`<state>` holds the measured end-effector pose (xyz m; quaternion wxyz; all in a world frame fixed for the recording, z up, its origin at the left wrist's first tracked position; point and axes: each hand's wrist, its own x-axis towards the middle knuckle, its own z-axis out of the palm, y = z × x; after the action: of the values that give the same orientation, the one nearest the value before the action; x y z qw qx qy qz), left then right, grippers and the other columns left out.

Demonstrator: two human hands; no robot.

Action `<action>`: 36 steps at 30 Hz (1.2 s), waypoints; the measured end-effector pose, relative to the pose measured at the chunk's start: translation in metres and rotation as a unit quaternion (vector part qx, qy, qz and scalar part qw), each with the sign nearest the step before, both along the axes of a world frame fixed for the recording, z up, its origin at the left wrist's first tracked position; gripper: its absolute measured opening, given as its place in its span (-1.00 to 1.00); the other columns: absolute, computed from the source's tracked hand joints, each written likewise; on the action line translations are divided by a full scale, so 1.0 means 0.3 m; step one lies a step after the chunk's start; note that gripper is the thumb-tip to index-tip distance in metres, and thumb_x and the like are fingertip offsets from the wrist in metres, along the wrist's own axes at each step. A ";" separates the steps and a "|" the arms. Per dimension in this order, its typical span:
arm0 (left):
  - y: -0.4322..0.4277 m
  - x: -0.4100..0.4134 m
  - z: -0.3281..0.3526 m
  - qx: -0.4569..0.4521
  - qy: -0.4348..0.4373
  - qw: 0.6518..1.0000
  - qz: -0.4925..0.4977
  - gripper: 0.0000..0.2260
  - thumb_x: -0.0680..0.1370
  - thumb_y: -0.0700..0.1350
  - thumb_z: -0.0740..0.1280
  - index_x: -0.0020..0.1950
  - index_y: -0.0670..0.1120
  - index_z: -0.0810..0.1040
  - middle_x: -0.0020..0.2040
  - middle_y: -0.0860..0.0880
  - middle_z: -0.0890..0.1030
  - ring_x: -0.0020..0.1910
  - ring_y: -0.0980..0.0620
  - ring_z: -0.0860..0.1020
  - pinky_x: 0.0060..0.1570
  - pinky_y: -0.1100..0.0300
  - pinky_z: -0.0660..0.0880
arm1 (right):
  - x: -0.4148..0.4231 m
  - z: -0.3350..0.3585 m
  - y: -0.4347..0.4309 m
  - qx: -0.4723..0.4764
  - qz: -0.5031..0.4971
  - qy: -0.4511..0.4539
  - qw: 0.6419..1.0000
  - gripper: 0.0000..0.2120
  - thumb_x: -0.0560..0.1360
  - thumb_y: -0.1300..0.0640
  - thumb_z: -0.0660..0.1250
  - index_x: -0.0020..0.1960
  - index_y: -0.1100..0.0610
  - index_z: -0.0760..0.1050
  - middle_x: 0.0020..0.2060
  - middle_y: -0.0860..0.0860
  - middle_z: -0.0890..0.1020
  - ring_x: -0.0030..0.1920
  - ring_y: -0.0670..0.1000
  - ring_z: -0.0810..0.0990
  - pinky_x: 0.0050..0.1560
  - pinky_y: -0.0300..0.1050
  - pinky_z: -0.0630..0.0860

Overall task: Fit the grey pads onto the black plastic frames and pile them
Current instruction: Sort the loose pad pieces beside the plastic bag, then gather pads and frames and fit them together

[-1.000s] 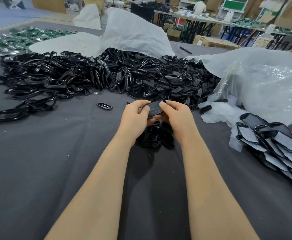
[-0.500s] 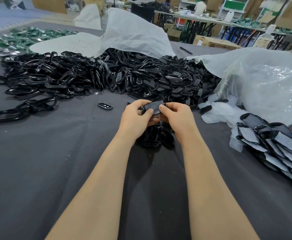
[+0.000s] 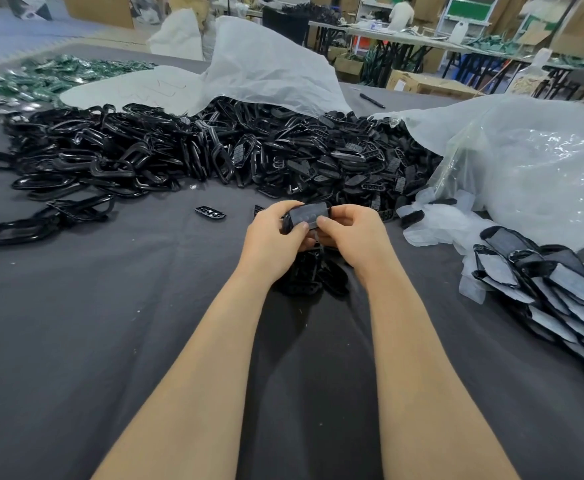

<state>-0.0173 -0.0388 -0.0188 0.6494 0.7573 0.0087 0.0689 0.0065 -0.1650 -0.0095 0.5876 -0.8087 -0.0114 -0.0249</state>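
Both thumbs pinch the grey pad [image 3: 307, 216] against its frame: left hand [image 3: 274, 233], right hand [image 3: 352, 233]. Press evenly along each edge.

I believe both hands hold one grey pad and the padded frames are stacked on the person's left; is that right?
No: the head view shows padded frames stacked on the person's right; left hand and right hand hold one grey pad.

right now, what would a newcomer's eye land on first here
The sprawling heap of glossy black plastic frames spans the far side of the dark grey tablecloth. At centre, the left hand and right hand together grip one bumpy grey pad. A pile of padded frames lies at right.
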 end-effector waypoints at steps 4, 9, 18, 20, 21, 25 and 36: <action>0.003 -0.004 0.002 -0.003 0.003 1.000 -0.001 -0.75 0.59 -0.32 0.27 0.22 -0.10 0.53 0.01 -0.12 0.66 -0.17 0.06 0.66 -0.01 0.17 0.61 | -0.002 0.005 -0.002 -0.016 0.013 0.002 1.000 -0.84 0.50 0.29 0.36 -0.13 0.04 0.52 -0.14 0.11 0.68 -0.05 0.12 0.67 0.11 0.07 0.59; -0.003 -0.008 0.005 -0.053 0.013 0.998 -0.009 -0.71 0.60 -0.33 0.25 0.25 -0.03 0.46 -0.12 -0.08 0.66 -0.33 0.20 0.64 -0.27 0.42 0.52 | -0.003 0.005 -0.017 0.042 0.017 0.016 0.999 -0.90 0.51 0.36 0.33 -0.09 0.19 0.56 -0.25 0.05 0.66 -0.26 -0.05 0.66 -0.12 -0.23 0.62; -0.009 -0.024 0.008 -0.017 -0.002 0.998 0.068 -0.78 0.57 -0.24 0.31 -0.08 0.09 0.42 -0.25 -0.05 0.68 -0.33 0.13 0.66 -0.13 0.14 0.61 | -0.008 0.012 0.010 0.005 -0.013 -0.004 1.000 -0.81 0.49 0.32 0.36 0.06 0.13 0.48 -0.09 0.13 0.64 -0.04 0.12 0.65 0.07 0.02 0.59; -0.017 -0.023 0.017 -0.021 -0.004 0.997 0.068 -0.78 0.58 -0.24 0.31 -0.06 0.10 0.44 -0.24 -0.05 0.67 -0.32 0.14 0.66 -0.14 0.16 0.61 | -0.016 0.022 0.002 -0.058 -0.022 -0.034 0.997 -0.73 0.49 0.24 0.38 0.16 0.10 0.45 -0.12 0.02 0.59 -0.06 0.02 0.60 -0.02 -0.18 0.54; -0.021 -0.021 0.024 -0.027 -0.004 0.997 0.067 -0.80 0.58 -0.25 0.31 -0.03 0.08 0.45 -0.24 -0.06 0.67 -0.33 0.15 0.65 -0.15 0.18 0.61 | -0.022 0.032 0.000 -0.075 -0.025 -0.045 0.996 -0.71 0.49 0.23 0.38 0.19 0.10 0.44 -0.15 -0.01 0.56 -0.09 -0.02 0.57 -0.09 -0.27 0.49; -0.147 0.000 0.081 -0.119 0.012 0.993 0.017 -0.81 0.59 -0.31 0.28 0.16 -0.10 0.43 -0.25 -0.08 0.64 -0.38 0.19 0.63 -0.31 0.33 0.57 | -0.061 0.086 -0.108 -0.037 -0.077 -0.056 0.995 -0.74 0.49 0.23 0.38 0.10 0.06 0.37 -0.09 0.12 0.62 -0.05 0.12 0.62 0.07 0.02 0.55; -0.750 -0.055 0.144 0.026 -0.018 0.993 -0.111 -0.88 0.56 -0.21 0.28 -0.07 -0.05 0.35 -0.16 -0.07 0.62 -0.18 -0.03 0.62 -0.16 0.09 0.54 | -0.251 0.104 -0.601 -0.084 -0.416 -0.120 0.897 -0.80 0.53 0.13 0.34 0.10 0.21 0.51 -0.30 -0.08 0.49 -0.13 -0.01 0.49 -0.18 -0.32 0.24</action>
<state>-0.0339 -0.2639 0.0245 0.6330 0.7690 -0.0890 0.0103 -0.0689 -0.3452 0.0216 0.4480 -0.7765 0.2540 -0.3631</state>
